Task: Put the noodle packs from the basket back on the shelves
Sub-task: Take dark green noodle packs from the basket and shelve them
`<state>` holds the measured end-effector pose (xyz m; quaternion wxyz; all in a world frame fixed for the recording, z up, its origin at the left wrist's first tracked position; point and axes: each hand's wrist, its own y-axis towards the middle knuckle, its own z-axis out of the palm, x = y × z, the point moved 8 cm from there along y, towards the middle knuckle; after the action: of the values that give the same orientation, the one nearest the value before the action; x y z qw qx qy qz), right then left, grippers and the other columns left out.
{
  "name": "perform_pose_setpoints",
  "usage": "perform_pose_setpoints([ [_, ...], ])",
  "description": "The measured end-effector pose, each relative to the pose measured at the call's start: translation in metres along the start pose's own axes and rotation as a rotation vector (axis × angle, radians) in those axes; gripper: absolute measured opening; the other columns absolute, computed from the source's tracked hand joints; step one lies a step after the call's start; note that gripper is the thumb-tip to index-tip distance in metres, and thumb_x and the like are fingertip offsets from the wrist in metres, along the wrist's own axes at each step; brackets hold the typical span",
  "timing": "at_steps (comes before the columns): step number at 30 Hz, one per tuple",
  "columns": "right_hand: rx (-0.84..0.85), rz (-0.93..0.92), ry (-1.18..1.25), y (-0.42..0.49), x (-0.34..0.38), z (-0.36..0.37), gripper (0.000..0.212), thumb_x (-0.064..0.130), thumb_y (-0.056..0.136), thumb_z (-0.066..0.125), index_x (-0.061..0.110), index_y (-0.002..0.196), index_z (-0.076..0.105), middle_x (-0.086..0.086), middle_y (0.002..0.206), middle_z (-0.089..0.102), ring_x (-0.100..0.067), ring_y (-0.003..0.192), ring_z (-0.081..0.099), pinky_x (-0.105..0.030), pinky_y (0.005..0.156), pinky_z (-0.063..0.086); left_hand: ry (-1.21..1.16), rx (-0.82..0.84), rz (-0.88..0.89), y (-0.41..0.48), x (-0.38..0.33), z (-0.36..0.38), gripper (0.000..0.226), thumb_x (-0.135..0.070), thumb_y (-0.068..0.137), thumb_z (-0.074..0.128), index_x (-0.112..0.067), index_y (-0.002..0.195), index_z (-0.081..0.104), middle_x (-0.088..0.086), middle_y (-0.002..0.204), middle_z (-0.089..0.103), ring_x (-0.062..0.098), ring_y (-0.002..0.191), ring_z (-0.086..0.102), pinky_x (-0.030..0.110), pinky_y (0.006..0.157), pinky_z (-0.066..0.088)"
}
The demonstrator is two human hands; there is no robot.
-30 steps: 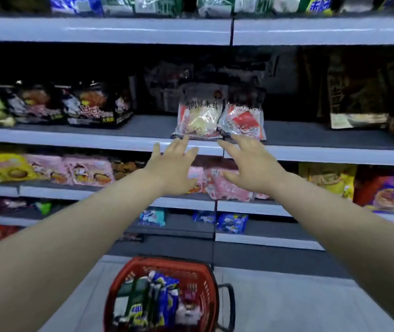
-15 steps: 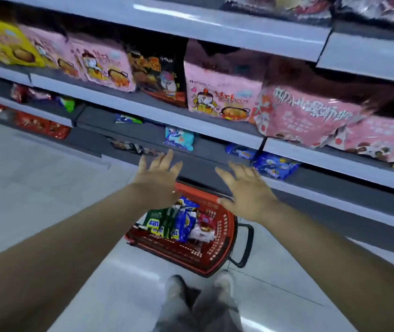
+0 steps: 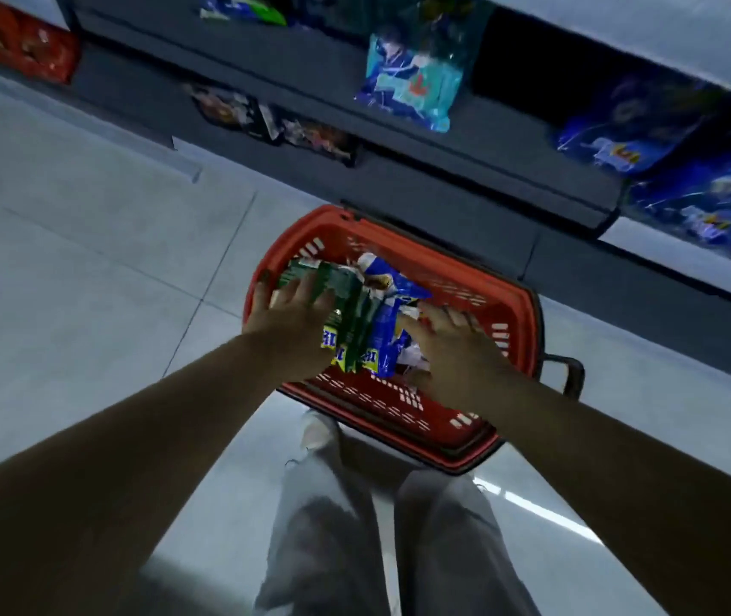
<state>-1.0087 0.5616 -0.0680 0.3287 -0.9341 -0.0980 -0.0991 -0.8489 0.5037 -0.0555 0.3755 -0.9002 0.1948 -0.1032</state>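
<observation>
Noodle packs point(image 3: 372, 322) stand bunched on edge in the red basket point(image 3: 479, 277) on the floor point(image 3: 88, 260), as the head view shows. Your left hand point(image 3: 292, 317) lies spread over the green ones and your right hand point(image 3: 452, 344) is splayed beside the blue one; neither grasps anything yet. Squeeze the bunch from both sides and lift straight up, clear of the rim. A shelf point(image 3: 466, 140) edge juts just beyond the basket; open floor lies to your left.
</observation>
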Motion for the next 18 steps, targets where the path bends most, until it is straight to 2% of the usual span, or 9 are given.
perform_pose_setpoints([
  [6, 0.067, 0.033, 0.088, 0.077, 0.038, 0.063, 0.081, 0.048, 0.091, 0.056, 0.027, 0.154, 0.011, -0.01, 0.159, 0.015, -0.031, 0.144, 0.016, -0.043, 0.115, 0.022, -0.11, 0.06, 0.031, 0.054, 0.046, 0.081, 0.09, -0.049, 0.089, 0.055, -0.025, 0.153, -0.002, 0.01, 0.161, -0.009, 0.03, 0.148, -0.002, 0.049, 0.118, 0.004],
  [10, 0.015, 0.172, 0.407, 0.115, 0.055, 0.088, 0.078, 0.038, 0.09, 0.062, 0.018, 0.152, 0.019, -0.015, 0.15, 0.032, -0.032, 0.138, 0.03, -0.043, 0.108, 0.037, -0.319, 0.041, 0.002, 0.082, 0.069, 0.113, 0.089, -0.044, 0.089, 0.058, -0.022, 0.153, -0.001, 0.011, 0.161, 0.0, 0.034, 0.147, 0.008, 0.047, 0.116, 0.019],
  [12, -0.064, 0.28, 0.685, 0.131, 0.057, 0.097, 0.07, 0.029, 0.088, 0.067, 0.009, 0.146, 0.032, -0.016, 0.138, 0.046, -0.029, 0.127, 0.047, -0.032, 0.098, 0.045, -0.453, 0.049, 0.001, 0.096, 0.075, 0.126, 0.076, -0.034, 0.092, 0.056, -0.022, 0.152, 0.01, 0.01, 0.158, 0.016, 0.035, 0.142, 0.025, 0.049, 0.11, 0.036],
  [14, -0.161, 0.423, 0.968, 0.143, 0.054, 0.101, 0.048, 0.021, 0.087, 0.069, 0.007, 0.126, 0.045, -0.007, 0.115, 0.059, -0.016, 0.099, 0.062, -0.01, 0.072, 0.047, -0.586, 0.037, -0.001, 0.105, 0.079, 0.131, 0.059, -0.025, 0.094, 0.05, -0.024, 0.148, 0.025, 0.009, 0.15, 0.032, 0.033, 0.134, 0.04, 0.049, 0.102, 0.045],
  [15, -0.173, 0.503, 1.071, 0.147, 0.053, 0.104, 0.04, 0.022, 0.088, 0.069, 0.009, 0.119, 0.047, -0.001, 0.106, 0.059, -0.007, 0.084, 0.061, -0.005, 0.059, 0.043, -0.634, 0.023, -0.021, 0.109, 0.083, 0.131, 0.055, -0.023, 0.095, 0.047, -0.024, 0.147, 0.029, 0.008, 0.149, 0.035, 0.032, 0.132, 0.043, 0.048, 0.101, 0.045],
  [16, -0.176, 0.567, 1.158, 0.153, 0.052, 0.107, 0.04, 0.025, 0.088, 0.069, 0.01, 0.119, 0.05, 0.001, 0.103, 0.061, -0.002, 0.075, 0.056, -0.006, 0.053, 0.04, -0.662, 0.013, -0.049, 0.111, 0.086, 0.131, 0.052, -0.022, 0.096, 0.044, -0.024, 0.147, 0.031, 0.009, 0.148, 0.035, 0.032, 0.131, 0.043, 0.048, 0.102, 0.044],
  [18, -0.157, 0.659, 1.283, 0.164, 0.052, 0.115, 0.047, 0.035, 0.085, 0.07, 0.011, 0.123, 0.055, -0.001, 0.108, 0.064, -0.006, 0.075, 0.056, -0.016, 0.058, 0.043, -0.674, -0.02, -0.093, 0.115, 0.09, 0.129, 0.05, -0.022, 0.097, 0.043, -0.022, 0.147, 0.034, 0.009, 0.148, 0.036, 0.032, 0.131, 0.043, 0.047, 0.103, 0.042],
])
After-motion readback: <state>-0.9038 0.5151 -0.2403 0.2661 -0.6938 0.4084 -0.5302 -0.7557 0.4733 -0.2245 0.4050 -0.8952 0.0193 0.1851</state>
